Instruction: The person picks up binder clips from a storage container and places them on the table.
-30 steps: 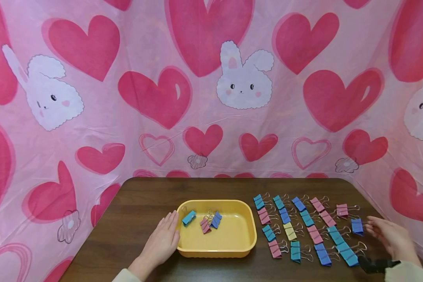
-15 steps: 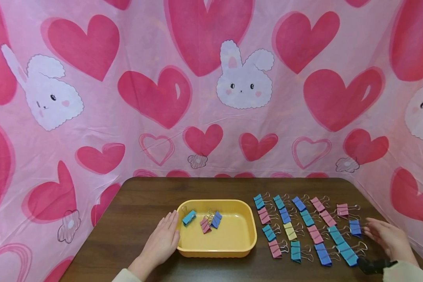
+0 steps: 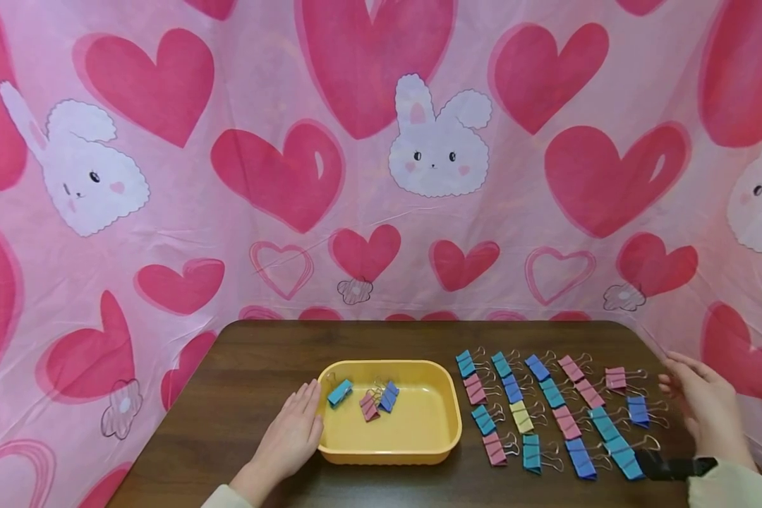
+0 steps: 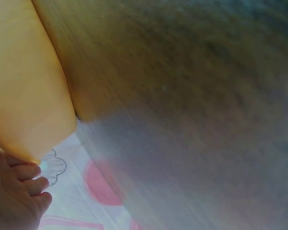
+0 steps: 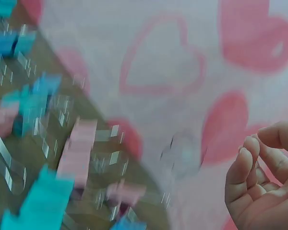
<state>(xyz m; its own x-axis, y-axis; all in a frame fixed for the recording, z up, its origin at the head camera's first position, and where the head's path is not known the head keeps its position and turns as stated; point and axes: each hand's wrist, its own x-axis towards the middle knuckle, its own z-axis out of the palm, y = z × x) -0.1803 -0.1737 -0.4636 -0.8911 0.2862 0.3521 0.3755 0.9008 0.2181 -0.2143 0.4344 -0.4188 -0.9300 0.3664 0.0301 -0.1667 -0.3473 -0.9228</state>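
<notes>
My left hand (image 3: 292, 427) rests with straight fingers along the left wall of a yellow plastic tray (image 3: 390, 457); in the left wrist view its fingers lie beside the tray's side. Inside the tray are a teal binder clip (image 3: 340, 394), a pink binder clip (image 3: 370, 406) and a blue binder clip (image 3: 389, 396). My right hand (image 3: 705, 398) is raised at the table's right edge, fingers loosely bent, holding nothing. Nearest to it are a blue binder clip (image 3: 638, 411) and, behind that, a pink binder clip (image 3: 616, 379), both on the table with handles pointing right.
Columns of teal, pink, blue and yellow binder clips (image 3: 522, 417) cover the right side of the brown wooden table (image 3: 260, 353). A black strap piece (image 3: 673, 467) shows at my right wrist. Pink heart-patterned cloth (image 3: 368, 176) hangs behind the table.
The blue clip at the far right shifted slightly left into line below the pink one. My right hand let go of it and moved up and away. The left hand stayed still.
</notes>
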